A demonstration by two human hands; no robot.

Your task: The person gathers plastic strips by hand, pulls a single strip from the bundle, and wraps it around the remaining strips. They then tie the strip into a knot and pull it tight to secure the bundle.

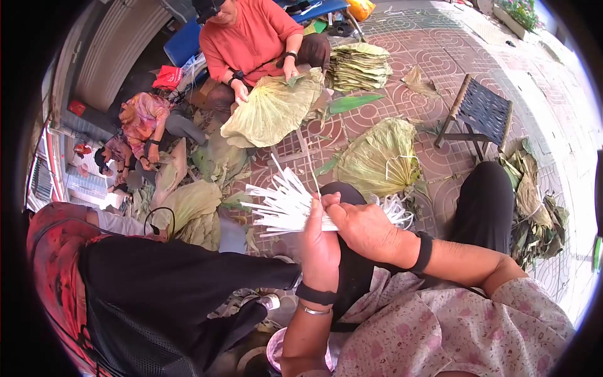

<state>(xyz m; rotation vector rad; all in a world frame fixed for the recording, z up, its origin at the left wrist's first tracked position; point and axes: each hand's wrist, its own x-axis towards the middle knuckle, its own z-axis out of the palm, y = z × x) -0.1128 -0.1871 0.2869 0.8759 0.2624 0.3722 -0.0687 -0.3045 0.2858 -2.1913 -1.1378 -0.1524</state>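
A bundle of thin white strips point(282, 204) fans out to the left across my raised knee, with its looped ends point(396, 212) showing on the right. Against the bundle, my left hand point(320, 245) is closed, thumb up, its fingers partly hidden behind the other hand. My right hand point(370, 231) pinches close beside that thumb. From between the two hands a single narrow strip point(312, 166) rises. Just beyond my knee, a folded dry leaf fan point(380, 160) lies on the paving, a white tie near its narrow end.
Ahead, a person in a red top point(251, 38) holds a large dry leaf point(276, 110). A leaf stack point(358, 66) stands beside them. A folding stool point(480, 113) and a leaf bundle point(534, 201) are at right. Another person's dark-trousered leg point(188, 283) is close on my left.
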